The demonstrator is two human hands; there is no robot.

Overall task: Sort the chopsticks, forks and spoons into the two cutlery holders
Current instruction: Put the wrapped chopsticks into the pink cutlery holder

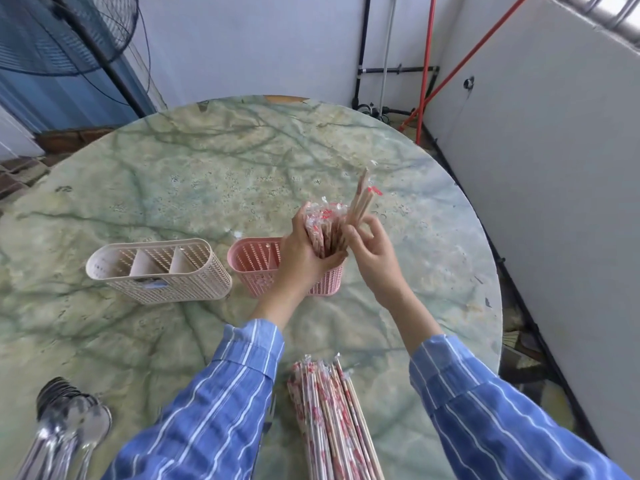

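Note:
My left hand (304,254) grips a bundle of wrapped chopsticks (323,225) that stands upright in the right end of the pink cutlery holder (254,268). My right hand (372,252) pinches a few more wrapped chopsticks (362,199) between thumb and fingers, just right of the bundle and tilted up and away. A beige three-compartment holder (156,268) stands to the left of the pink one, with nothing visible inside. A pile of wrapped chopsticks (332,420) lies near the front edge. Metal spoons (65,424) lie at the front left.
The round green marble table (207,174) carries everything. A fan on a stand (69,32) is at the back left. Red poles (429,64) and black pipes lean in the corner behind. A white wall panel (554,168) runs close along the table's right edge.

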